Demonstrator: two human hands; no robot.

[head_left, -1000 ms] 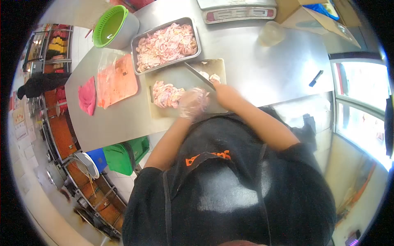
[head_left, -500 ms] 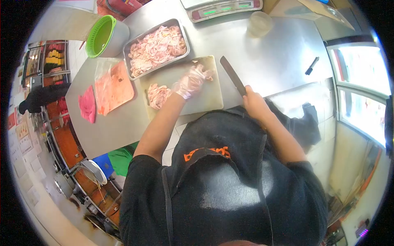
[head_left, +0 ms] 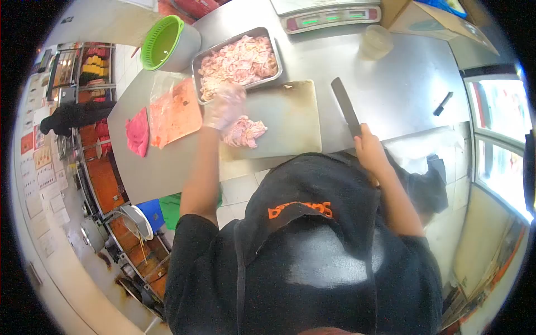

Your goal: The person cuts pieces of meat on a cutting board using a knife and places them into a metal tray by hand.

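Observation:
My right hand (head_left: pixel 369 148) is wrapped round the handle of a broad-bladed knife (head_left: pixel 345 105), its blade pointing away over the steel table, right of the cutting board. A clear plastic glove covers my left hand (head_left: pixel 224 106), which is at the near edge of the metal tray (head_left: pixel 277 70). Motion smears its fingers, so I cannot see whether they hold anything. Sliced raw meat (head_left: pixel 240 58) fills the tray. Just below my left hand, a small pile of meat (head_left: pixel 245 132) lies on the white cutting board (head_left: pixel 290 120). A tiny scrap rests near the board's far edge.
Left of the board are a bag-covered pinkish board (head_left: pixel 176 114) and a pink cloth (head_left: pixel 137 133). Behind stand a green-rimmed bucket (head_left: pixel 181 47) and a scale (head_left: pixel 332 20). A clear container (head_left: pixel 375 43), a black marker (head_left: pixel 443 104) and a cardboard box (head_left: pixel 427 21) are at right.
My left hand has moved left from the middle of the board to the tray's near edge. The knife stays in my right hand. The whole view has shifted slightly.

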